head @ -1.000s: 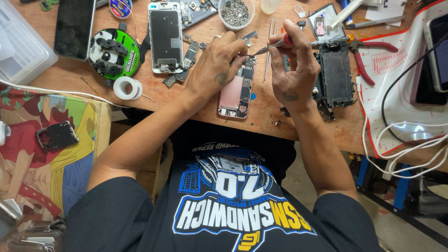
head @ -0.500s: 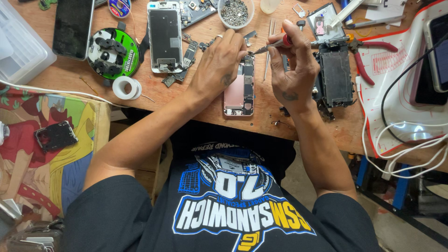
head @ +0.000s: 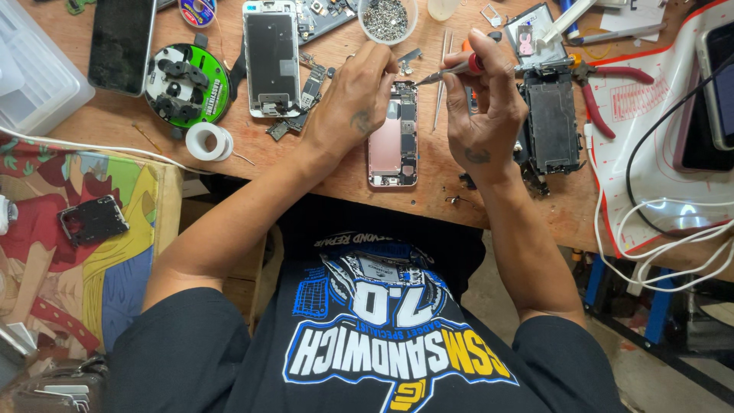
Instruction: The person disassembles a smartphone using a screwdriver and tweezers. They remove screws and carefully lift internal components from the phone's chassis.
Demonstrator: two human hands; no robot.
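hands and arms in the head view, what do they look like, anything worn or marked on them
Both arms are bare from the short black sleeves of a printed T-shirt down. No gloves, watch or rings show. The left hand has a small dark mark on its back, and the right hand has one near the wrist.

Wooden counter (head: 115,126) in front of me, scuffed | concrete floor (head: 673,382) lower right | blue stand legs (head: 657,317) beneath | light bright, even

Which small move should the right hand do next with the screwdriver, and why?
Probably lower the tip: the right hand holds the red-handled screwdriver pointing at the top of the opened pink phone, which the left hand steadies on the wooden table.
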